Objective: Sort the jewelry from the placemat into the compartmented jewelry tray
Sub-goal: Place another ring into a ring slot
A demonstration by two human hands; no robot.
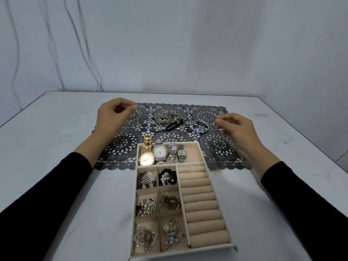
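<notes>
Got the right grip (237, 129) pinching loose rings (210, 123) on the placemat (122, 147), right of centre. Can't tell whether the curled left grip (113, 113) holds anything.

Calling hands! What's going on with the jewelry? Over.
Left hand curled above placemat, grip unclear. Right hand pinching rings. Chains, bracelet on placemat. Tray unblocked.
</notes>
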